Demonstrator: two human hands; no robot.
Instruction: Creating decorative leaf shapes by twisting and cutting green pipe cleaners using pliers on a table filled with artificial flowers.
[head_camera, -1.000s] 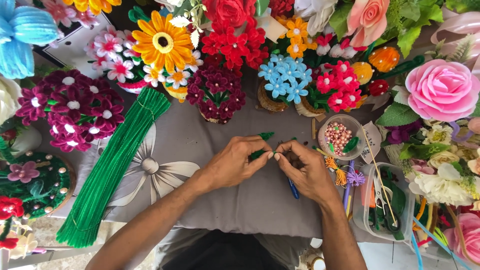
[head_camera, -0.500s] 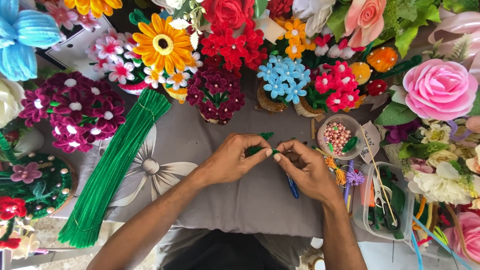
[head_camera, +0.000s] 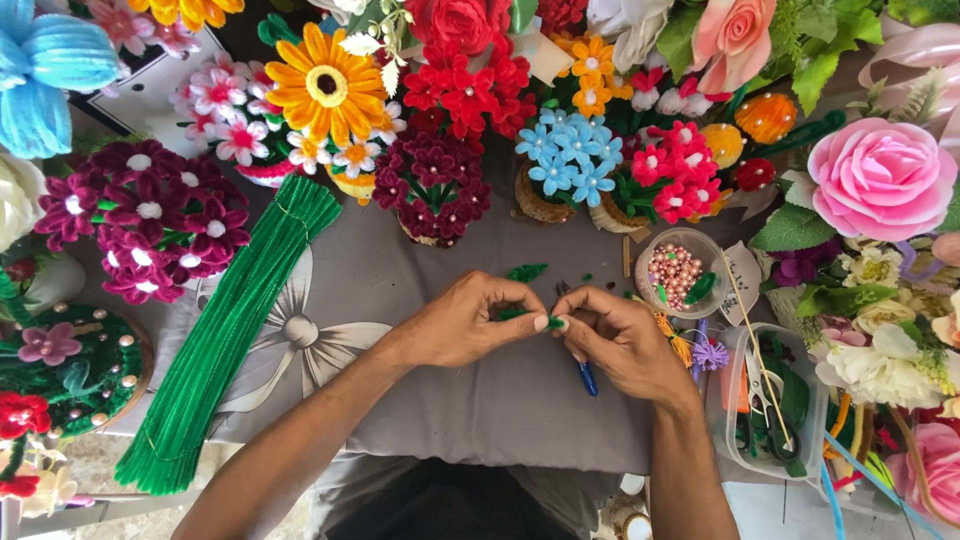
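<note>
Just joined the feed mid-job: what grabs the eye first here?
Bright handmade flowers ring the grey cloth: an orange fuzzy sunflower top left, a big pink fabric rose at right. A thick bundle of green pipe cleaners slants across the left. At centre, the left hand and right hand pinch a small green piece.

A small green pipe-cleaner piece (head_camera: 548, 322) is pinched between the fingertips of the left hand (head_camera: 470, 322) and the right hand (head_camera: 620, 340). It is fuzzy, short and mostly hidden by the fingers, above the grey cloth (head_camera: 480, 420).
</note>
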